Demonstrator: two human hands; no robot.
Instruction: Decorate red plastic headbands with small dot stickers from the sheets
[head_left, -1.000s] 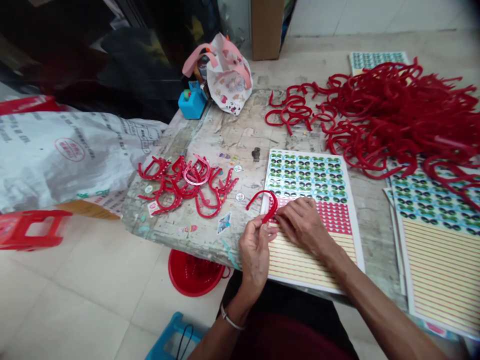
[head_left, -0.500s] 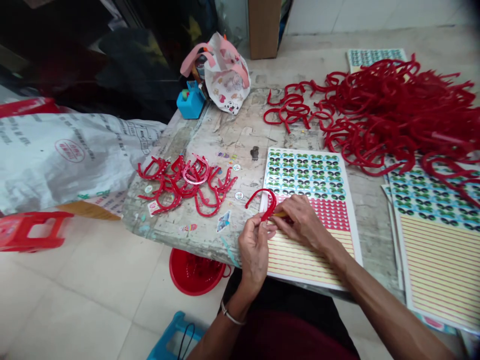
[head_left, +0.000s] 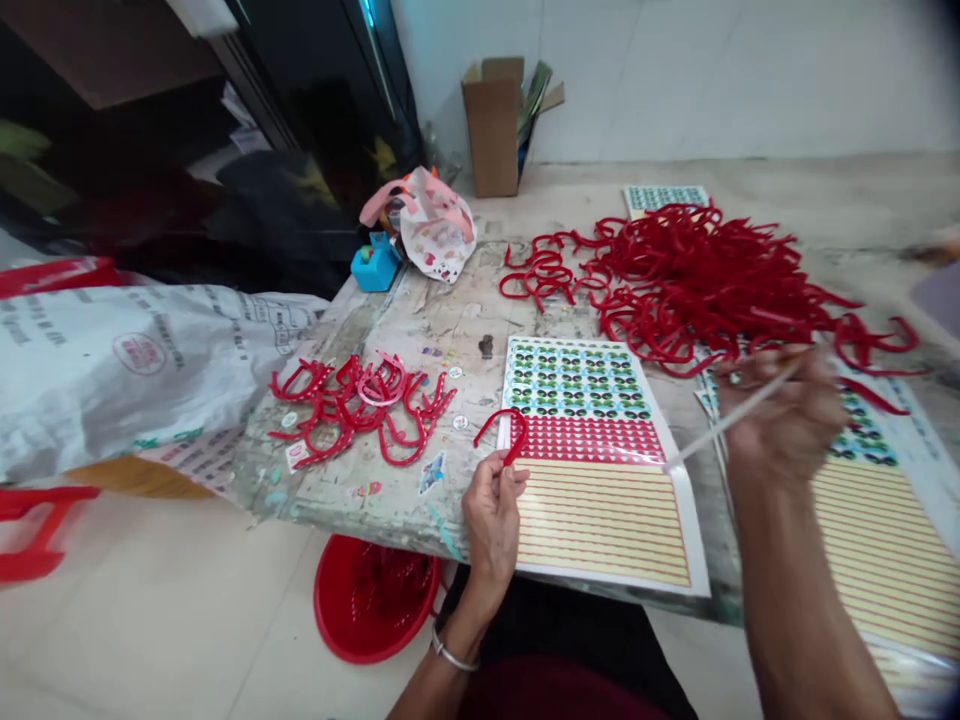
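A curved red headband (head_left: 523, 432) is pinched by its lower end in my left hand (head_left: 491, 510), at the left edge of a sticker sheet (head_left: 600, 520). The sheet carries green-and-black shapes, rows of small red shapes and thin yellowish strips. My right hand (head_left: 784, 415), blurred by motion, is closed at the right over a second sticker sheet (head_left: 892, 560). From its fingers a narrow white strip (head_left: 731, 418) slants down to the near sheet's right edge. Something yellowish-brown also shows at the fingertips, too blurred to name.
A big heap of red headbands (head_left: 712, 275) lies at the back right. Several decorated headbands (head_left: 401, 440) lie at left on the worn table (head_left: 450, 320). A blue box (head_left: 375, 265) and pink-handled bag (head_left: 439, 225) stand behind. Below is a red basket (head_left: 330, 615).
My right hand has moved from beside the headband to the right and slightly up, with a white strip now trailing from it. My left hand still holds the headband. The view has tilted upward.
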